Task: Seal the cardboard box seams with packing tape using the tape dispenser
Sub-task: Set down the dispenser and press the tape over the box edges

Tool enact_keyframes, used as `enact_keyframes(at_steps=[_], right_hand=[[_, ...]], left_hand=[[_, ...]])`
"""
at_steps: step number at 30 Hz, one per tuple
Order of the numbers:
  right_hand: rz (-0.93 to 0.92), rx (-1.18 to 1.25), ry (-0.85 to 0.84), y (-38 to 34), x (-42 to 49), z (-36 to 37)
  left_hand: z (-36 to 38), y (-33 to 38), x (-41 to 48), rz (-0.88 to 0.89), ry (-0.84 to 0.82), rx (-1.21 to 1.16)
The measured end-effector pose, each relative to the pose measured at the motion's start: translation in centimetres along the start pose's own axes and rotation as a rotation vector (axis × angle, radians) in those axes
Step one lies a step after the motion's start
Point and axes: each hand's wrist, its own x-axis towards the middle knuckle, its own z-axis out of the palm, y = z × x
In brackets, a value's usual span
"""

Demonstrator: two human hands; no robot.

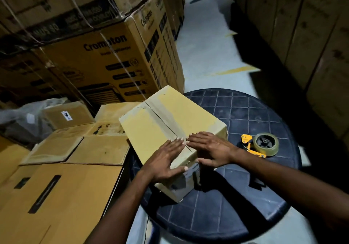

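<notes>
A small cardboard box (pixel 166 119) stands on a round dark blue plastic table (pixel 243 111). A strip of clear tape runs along its centre seam. My left hand (pixel 166 160) lies flat on the near end of the box top, left of the seam, with its thumb over the near edge. My right hand (pixel 209 149) presses flat to the right of the seam, fingertips meeting those of the left. The yellow tape dispenser (pixel 260 145), with its roll of tape, lies on the table to the right of the box, untouched.
Flat and closed cartons (pixel 79 149) are stacked to the left of the table. Tall printed cartons (pixel 105 55) rise behind them. More stacked cartons (pixel 311 36) line the right side. A pale floor aisle (pixel 205 41) runs away between the stacks.
</notes>
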Motion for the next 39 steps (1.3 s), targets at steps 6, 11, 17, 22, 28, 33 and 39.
enact_keyframes(at_steps=[6,11,17,22,28,33,39], right_hand=[[-0.064,-0.003,0.023,0.3,0.8,-1.8],[-0.126,0.004,-0.085,0.6,2.7,-2.5],[-0.249,0.054,-0.263,1.7,3.9,-3.2],[-0.312,0.079,-0.221,4.1,3.8,-4.1],[-0.214,0.002,-0.128,5.4,8.3,-5.8],[-0.118,-0.055,-0.313,4.9,12.0,-3.0],[-0.073,-0.045,-0.293,5.3,12.5,-0.6]], left_hand=[[0.1,-2.3,-0.2,0.142,0.135,-0.001],[-0.3,-3.5,0.3,0.193,0.384,-0.076],[-0.3,-3.9,0.5,0.114,0.071,-0.062],[0.2,-4.8,-1.3,0.083,0.146,-0.102],[-0.4,-5.1,0.0,-0.074,0.352,-0.041],[-0.3,-5.2,3.7,-0.404,0.184,-0.172],[0.9,-5.5,4.0,-0.47,0.156,-0.113]])
